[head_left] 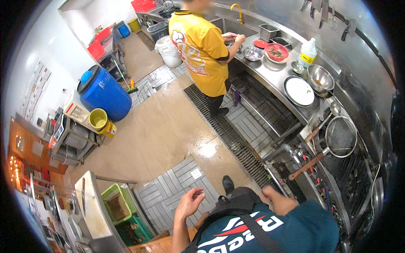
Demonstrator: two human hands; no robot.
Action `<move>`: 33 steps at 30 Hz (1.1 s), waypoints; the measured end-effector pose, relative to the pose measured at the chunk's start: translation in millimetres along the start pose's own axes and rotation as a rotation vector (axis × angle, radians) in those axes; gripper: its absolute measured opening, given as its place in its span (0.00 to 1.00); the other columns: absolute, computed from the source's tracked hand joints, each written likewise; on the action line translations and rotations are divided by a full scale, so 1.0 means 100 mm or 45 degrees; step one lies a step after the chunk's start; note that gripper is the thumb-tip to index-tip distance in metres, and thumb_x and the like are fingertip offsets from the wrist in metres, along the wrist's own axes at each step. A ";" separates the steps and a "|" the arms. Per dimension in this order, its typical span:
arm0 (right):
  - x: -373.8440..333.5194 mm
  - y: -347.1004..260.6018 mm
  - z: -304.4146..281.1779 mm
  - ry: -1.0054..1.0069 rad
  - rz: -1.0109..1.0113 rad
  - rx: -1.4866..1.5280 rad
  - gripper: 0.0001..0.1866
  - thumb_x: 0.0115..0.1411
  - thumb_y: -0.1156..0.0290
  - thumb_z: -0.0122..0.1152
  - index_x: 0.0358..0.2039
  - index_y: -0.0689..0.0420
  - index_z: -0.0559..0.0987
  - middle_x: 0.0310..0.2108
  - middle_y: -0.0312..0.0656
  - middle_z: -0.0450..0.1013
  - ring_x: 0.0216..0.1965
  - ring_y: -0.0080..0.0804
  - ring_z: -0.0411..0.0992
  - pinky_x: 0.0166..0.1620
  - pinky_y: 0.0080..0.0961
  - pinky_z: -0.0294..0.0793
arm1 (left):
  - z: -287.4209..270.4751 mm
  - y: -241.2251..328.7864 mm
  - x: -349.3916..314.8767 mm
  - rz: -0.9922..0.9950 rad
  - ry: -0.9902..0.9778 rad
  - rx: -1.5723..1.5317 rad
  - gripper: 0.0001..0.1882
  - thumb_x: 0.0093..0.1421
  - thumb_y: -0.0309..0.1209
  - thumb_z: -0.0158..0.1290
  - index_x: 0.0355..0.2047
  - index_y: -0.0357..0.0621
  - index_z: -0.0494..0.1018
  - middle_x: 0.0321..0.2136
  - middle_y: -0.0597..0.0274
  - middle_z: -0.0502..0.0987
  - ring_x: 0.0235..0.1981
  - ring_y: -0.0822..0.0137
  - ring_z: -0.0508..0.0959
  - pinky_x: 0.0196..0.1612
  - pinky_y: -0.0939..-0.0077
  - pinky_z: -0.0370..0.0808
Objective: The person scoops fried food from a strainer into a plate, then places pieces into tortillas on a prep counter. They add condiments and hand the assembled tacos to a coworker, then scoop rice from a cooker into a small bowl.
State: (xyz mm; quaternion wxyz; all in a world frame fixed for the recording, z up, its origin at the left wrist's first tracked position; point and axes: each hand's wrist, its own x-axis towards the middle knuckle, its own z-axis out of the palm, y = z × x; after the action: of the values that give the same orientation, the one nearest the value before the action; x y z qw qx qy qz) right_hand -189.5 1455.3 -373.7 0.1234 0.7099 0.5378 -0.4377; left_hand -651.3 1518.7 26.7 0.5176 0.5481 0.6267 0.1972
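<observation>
From where I stand, the person's left hand (188, 205) is raised over the grey tiles (162, 196), its fingers loosely bent rather than clenched. The right hand (270, 194) is by the hip, near the stove (353, 179); its fingers are partly hidden, so I can't tell whether they're spread or pressed together. Nearest it is the strainer (341, 137), lying over the stove, well apart from the left hand. It has a round, dark mesh in a metal rim and a brown handle (310, 167) slanting toward the person.
</observation>
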 end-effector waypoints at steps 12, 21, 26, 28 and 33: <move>2.93 -5.98 -3.13 0.060 -0.679 0.629 0.12 0.64 0.64 0.60 0.40 0.60 0.81 0.30 0.39 0.80 0.27 0.26 0.78 0.32 0.31 0.78 | -2.22 -1.08 1.37 -0.332 0.566 -0.525 0.18 0.65 0.33 0.58 0.52 0.35 0.75 0.37 0.60 0.81 0.36 0.70 0.80 0.44 0.74 0.76; 3.50 -5.83 -2.56 -0.166 0.077 0.207 0.16 0.56 0.60 0.56 0.22 0.58 0.84 0.25 0.46 0.80 0.23 0.37 0.80 0.30 0.38 0.79 | -5.34 -0.45 3.75 -0.116 0.354 0.113 0.22 0.64 0.38 0.59 0.53 0.36 0.75 0.38 0.54 0.83 0.39 0.61 0.82 0.46 0.68 0.79; 3.49 -5.84 -2.20 -0.541 0.000 -0.228 0.11 0.58 0.64 0.57 0.27 0.56 0.84 0.23 0.42 0.80 0.23 0.33 0.79 0.28 0.35 0.77 | -6.55 0.02 5.38 0.030 0.198 0.205 0.20 0.65 0.37 0.59 0.53 0.38 0.75 0.39 0.56 0.83 0.40 0.65 0.82 0.47 0.71 0.78; 3.73 -6.09 -2.28 -0.619 0.177 0.047 0.11 0.57 0.63 0.59 0.28 0.57 0.84 0.23 0.43 0.80 0.24 0.34 0.79 0.28 0.35 0.77 | -6.85 0.13 6.03 0.049 0.179 0.357 0.20 0.66 0.37 0.58 0.53 0.38 0.75 0.39 0.57 0.82 0.40 0.65 0.82 0.47 0.71 0.78; 5.09 -7.35 -3.28 -0.367 0.246 0.313 0.13 0.55 0.62 0.62 0.29 0.59 0.83 0.25 0.45 0.79 0.26 0.35 0.78 0.28 0.35 0.76 | -7.09 0.59 7.49 -0.016 0.078 0.167 0.22 0.65 0.39 0.60 0.54 0.38 0.75 0.38 0.57 0.82 0.38 0.66 0.81 0.45 0.71 0.78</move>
State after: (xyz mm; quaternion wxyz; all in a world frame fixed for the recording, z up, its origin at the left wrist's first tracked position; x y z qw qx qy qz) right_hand -650.2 2288.1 -348.1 0.1531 0.6979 0.3865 -0.5832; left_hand -1133.6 2431.8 24.6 0.4624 0.5706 0.6572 0.1691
